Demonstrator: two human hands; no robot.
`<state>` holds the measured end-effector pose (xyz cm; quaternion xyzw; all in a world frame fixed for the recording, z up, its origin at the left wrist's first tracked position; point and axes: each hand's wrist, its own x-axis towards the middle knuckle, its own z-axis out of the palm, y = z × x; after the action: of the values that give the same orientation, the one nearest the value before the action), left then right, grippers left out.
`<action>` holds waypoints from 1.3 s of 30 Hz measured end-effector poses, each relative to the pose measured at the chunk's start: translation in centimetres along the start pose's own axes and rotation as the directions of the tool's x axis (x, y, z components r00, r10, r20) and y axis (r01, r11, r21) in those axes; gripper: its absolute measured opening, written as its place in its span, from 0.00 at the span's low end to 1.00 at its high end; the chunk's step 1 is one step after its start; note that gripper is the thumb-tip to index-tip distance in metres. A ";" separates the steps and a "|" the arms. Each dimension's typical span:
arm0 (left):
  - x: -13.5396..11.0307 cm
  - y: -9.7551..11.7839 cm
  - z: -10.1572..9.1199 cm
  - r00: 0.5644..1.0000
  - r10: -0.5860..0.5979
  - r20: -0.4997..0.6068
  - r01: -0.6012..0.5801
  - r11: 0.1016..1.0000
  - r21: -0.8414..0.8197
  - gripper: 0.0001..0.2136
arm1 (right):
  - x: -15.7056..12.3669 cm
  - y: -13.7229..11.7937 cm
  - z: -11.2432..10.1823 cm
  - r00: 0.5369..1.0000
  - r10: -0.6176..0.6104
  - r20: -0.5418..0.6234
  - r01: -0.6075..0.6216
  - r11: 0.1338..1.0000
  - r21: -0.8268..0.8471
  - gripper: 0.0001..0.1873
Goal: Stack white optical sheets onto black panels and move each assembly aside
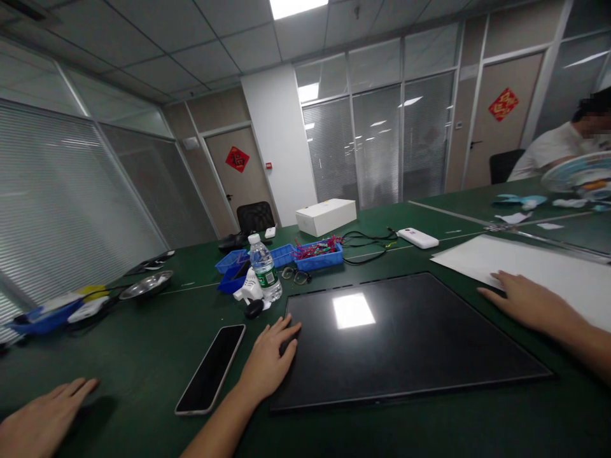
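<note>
A flat black display panel (405, 343) lies on the green table in front of me, with a ceiling light mirrored in it. My left hand (270, 356) is at the panel's left edge, palm down, fingers spread, fingertips touching its border. To the left of that hand lies a smartphone (210, 370) with a dark screen. My right hand (529, 299) is stretched out flat over the near left edge of a large white sheet (539, 264), beyond the panel's right side. Whether it presses on the sheet I cannot tell. Neither hand holds anything.
Another person's hand (45, 416) is at the lower left. Beyond the panel stand a water bottle (265, 270), glasses (296, 275), a blue tray of red wires (319, 259), a white box (326, 217) and a white device (418, 238). A person (548, 149) sits far right.
</note>
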<state>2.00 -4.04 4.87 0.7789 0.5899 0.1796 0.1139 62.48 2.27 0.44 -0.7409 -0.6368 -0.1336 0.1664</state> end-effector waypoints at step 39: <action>0.3 -0.5 1.0 1.000 0.013 -0.012 -0.013 1.000 0.008 0.23 | -9.7 -17.3 -7.7 0.671 -0.694 -0.261 0.741 0.639 0.206 0.20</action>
<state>2.05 -3.62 3.79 0.7821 0.5862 0.1828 0.1059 44.05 -7.30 4.76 -0.3796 -0.8758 -0.1503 0.2573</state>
